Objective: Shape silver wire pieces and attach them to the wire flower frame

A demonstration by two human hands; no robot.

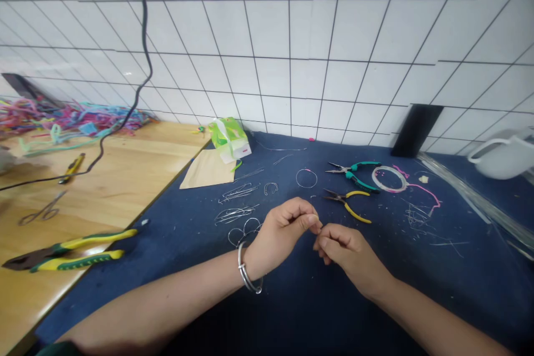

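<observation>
My left hand (287, 231), with a silver bangle (246, 272) at its wrist, is pinched closed over the dark blue mat (292, 311). Its fingertips meet those of my right hand (342, 247), whose fingers are also curled shut. Whatever lies between the fingertips is too small to make out. Just beyond them is a thin wire ring (306, 178) with a pink spot. Yellow-handled pliers (350, 203) and green-handled pliers (354, 172) lie to the right of it. Left of my left hand are bent wire pieces (237, 213) and a looped wire shape (244, 232), partly hidden by that hand.
Large yellow-green pliers (75, 250), scissors (44, 210) and a yellow cutter (72, 168) lie on the wooden table at left. A green tissue pack (229, 136) stands at the back. At right are a wire coil (390, 179), wire scraps (417, 217) and a white jug (504, 156).
</observation>
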